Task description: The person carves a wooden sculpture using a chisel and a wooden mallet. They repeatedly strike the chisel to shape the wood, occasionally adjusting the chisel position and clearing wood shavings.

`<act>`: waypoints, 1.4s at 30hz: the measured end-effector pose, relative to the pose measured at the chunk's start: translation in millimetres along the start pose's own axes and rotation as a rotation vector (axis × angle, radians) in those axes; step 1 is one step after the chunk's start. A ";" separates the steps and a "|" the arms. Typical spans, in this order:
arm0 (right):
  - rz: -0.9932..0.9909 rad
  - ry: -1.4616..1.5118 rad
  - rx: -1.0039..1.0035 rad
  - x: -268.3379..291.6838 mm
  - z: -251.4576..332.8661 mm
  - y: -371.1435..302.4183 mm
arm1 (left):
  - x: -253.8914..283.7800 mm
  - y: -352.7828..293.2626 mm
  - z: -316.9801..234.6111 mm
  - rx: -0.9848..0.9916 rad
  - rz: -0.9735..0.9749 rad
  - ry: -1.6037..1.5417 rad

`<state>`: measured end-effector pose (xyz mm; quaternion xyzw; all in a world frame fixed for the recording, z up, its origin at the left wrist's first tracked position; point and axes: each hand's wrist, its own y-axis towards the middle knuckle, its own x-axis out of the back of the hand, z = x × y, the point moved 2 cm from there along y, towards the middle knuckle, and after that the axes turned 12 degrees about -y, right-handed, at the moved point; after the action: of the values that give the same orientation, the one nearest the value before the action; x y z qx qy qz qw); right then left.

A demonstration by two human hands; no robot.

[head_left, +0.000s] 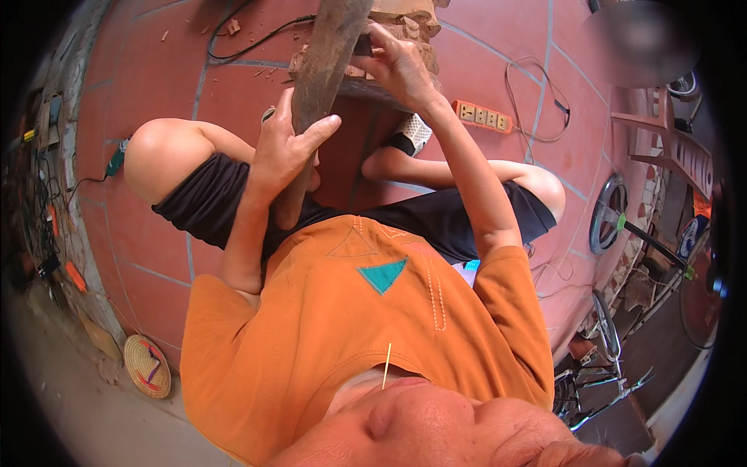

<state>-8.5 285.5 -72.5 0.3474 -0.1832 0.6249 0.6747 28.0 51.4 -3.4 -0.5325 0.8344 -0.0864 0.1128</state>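
Note:
A long, dark wooden bar (331, 58) slants from the top of the view down to my lap, wider at its far end and narrower near me. My left hand (284, 152) is closed on its lower part, with the thumb laid across it. Beyond the bar, my right hand (398, 66) pinches a small dark piece (362, 45), partly hidden by the bar, so its kind is unclear. Right beside these fingers rises a carved block of light brown wood (424, 23). The bar hides part of this block.
I sit with bent legs on a red tiled floor (140, 86). An orange power strip (482, 117) lies right of the block, a black cable (226, 56) and wood chips to its left. At right stand a plastic chair (689, 159) and a fan; a woven hat (148, 366) lies at left.

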 end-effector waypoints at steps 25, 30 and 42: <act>0.034 -0.060 0.025 -1.6 15.9 7.8 | 1.9 -9.3 -19.1 -0.307 -0.198 -0.278; 0.070 -0.069 0.033 -4.9 14.5 14.8 | 6.6 2.5 -0.3 -0.048 -0.065 -0.025; 0.124 -0.063 -0.007 -4.9 15.3 16.3 | 5.9 -8.1 1.0 -0.208 -0.183 -0.120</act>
<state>-22.2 271.0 -61.3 0.3528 -0.2277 0.6535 0.6297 32.8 42.6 -2.7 -0.6193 0.7786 0.0225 0.0984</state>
